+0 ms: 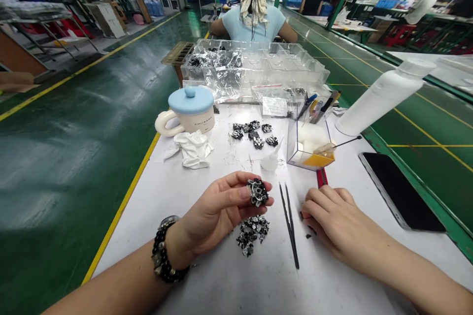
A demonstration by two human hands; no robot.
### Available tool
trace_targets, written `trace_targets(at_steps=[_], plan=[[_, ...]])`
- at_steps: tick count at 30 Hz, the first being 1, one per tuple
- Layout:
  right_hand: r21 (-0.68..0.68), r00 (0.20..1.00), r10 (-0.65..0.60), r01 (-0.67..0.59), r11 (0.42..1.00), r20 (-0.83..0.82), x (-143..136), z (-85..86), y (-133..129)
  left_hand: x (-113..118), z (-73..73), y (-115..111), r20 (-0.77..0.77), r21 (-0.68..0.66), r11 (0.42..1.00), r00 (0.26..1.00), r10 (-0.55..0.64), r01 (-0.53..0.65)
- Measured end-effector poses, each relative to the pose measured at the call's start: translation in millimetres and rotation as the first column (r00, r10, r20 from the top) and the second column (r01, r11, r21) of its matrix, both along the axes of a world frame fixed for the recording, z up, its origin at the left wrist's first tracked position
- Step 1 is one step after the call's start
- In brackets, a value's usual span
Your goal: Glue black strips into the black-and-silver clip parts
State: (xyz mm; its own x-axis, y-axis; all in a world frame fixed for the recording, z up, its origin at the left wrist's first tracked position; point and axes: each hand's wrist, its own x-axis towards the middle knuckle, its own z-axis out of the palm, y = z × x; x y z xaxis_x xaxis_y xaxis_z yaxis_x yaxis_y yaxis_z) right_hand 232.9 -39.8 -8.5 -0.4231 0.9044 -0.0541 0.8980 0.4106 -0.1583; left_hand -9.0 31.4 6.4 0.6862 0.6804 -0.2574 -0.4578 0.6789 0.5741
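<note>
My left hand is closed around a small black-and-silver part, held up between thumb and fingers. Below it on the white table lies a loose pile of small black and silver pieces. Black tweezers rest on the table between my two hands, touched by neither. My right hand sits low on the table to their right, fingers curled together. Dark bits show at its fingertips, and a small black piece lies beside them. Further back is a group of similar black-and-silver parts.
A mug with a blue lid and crumpled white tissue stand at left. A clear holder with pens, a white bottle and a phone are at right. Clear plastic trays line the back, before a seated person.
</note>
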Motion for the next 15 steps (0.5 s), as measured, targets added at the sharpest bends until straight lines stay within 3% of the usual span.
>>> trace_targets(at_steps=[6,9,15], plan=[[0.141,0.988,0.044,-0.022,0.990,-0.151,19,0.8,1,0,-1.4,1,0.004,-0.012,1.000,1.000,0.010,-0.010],[0.155,0.947,0.114,-0.070,0.985,-0.299,13,18.4,3,1,-2.6,-1,-0.012,-0.023,0.999,1.000,0.024,-0.024],[0.151,0.804,0.249,-0.199,0.968,-0.540,-26,55.2,18,5,-2.0,-6,-0.080,-0.034,0.999,0.996,0.028,-0.031]])
